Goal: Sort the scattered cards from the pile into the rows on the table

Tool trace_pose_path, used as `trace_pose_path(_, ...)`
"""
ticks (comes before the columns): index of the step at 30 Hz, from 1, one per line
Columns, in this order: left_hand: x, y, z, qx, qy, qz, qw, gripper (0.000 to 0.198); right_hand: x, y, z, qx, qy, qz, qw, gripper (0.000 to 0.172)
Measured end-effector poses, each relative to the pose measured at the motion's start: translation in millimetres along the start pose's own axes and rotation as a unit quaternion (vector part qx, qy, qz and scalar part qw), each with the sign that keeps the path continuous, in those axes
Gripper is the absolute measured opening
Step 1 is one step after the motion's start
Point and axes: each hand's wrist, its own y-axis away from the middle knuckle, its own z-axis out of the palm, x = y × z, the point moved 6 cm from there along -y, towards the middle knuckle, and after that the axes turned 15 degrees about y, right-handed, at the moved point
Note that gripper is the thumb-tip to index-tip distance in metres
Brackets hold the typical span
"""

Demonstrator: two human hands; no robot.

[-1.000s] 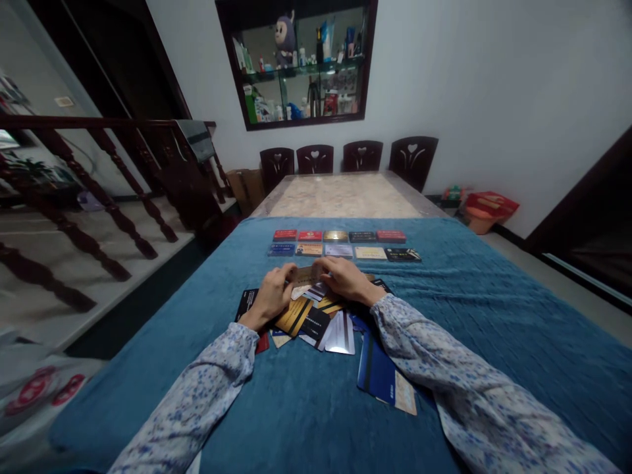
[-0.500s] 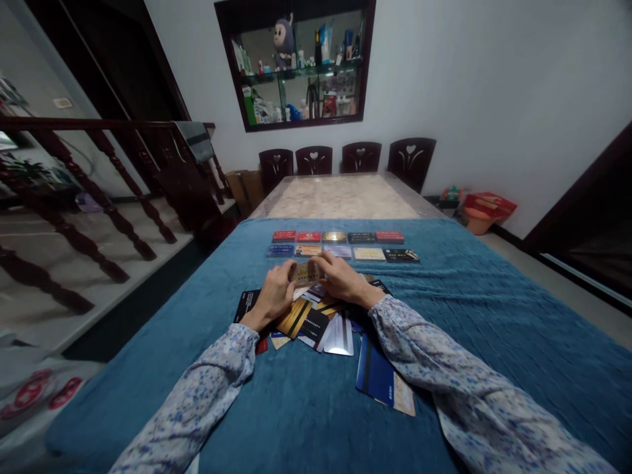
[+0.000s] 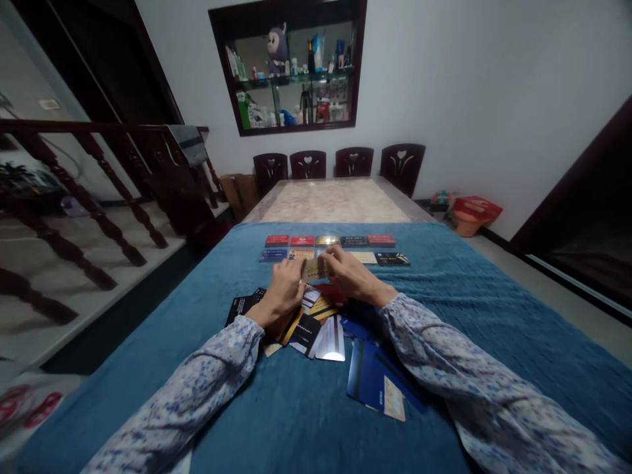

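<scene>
My left hand (image 3: 281, 288) and my right hand (image 3: 351, 276) hold a gold-beige card (image 3: 315, 268) between them, each with closed fingers at one end. The card is raised over a loose pile of cards: a black card (image 3: 305, 332), a silver card (image 3: 330, 341) and a gold striped card (image 3: 323, 307) show there. Black cards (image 3: 241, 308) lie left of my left wrist. A red card (image 3: 332, 292) shows beneath my right hand. Below my right wrist are blue cards (image 3: 368, 372) and a beige patterned card (image 3: 394, 399). My fingers hide part of the held card.
Beyond my hands are two rows of cards, including a red card (image 3: 302, 241), a blue card (image 3: 273, 255) and a black card (image 3: 392, 259). A blue cloth (image 3: 276, 421) covers the near part of the marble-patterned table (image 3: 340, 199). Dark chairs (image 3: 402, 166) stand at its far end.
The view has shifted slightly. My hands still hold the gold-beige card, now a little farther right over the pile. The red card and more of the blue cards show by my right hand.
</scene>
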Motion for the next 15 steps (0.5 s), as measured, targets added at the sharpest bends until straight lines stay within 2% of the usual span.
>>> trace_pose_path(5,15,-19,13.1,-0.007,-0.012,0.024,1.0,0.056,20,14,-13,-0.001,0.036,-0.013,0.999,0.049)
trace_pose_path(9,28,-34,23.4,-0.018,-0.033,0.026,0.999,0.05,36,25,-21,-0.007,0.081,-0.002,0.997,0.044)
trace_pose_path(15,45,-58,37.1,-0.042,-0.048,0.039,0.997,0.044,64,37,-21,-0.019,0.068,0.011,0.997,0.039)
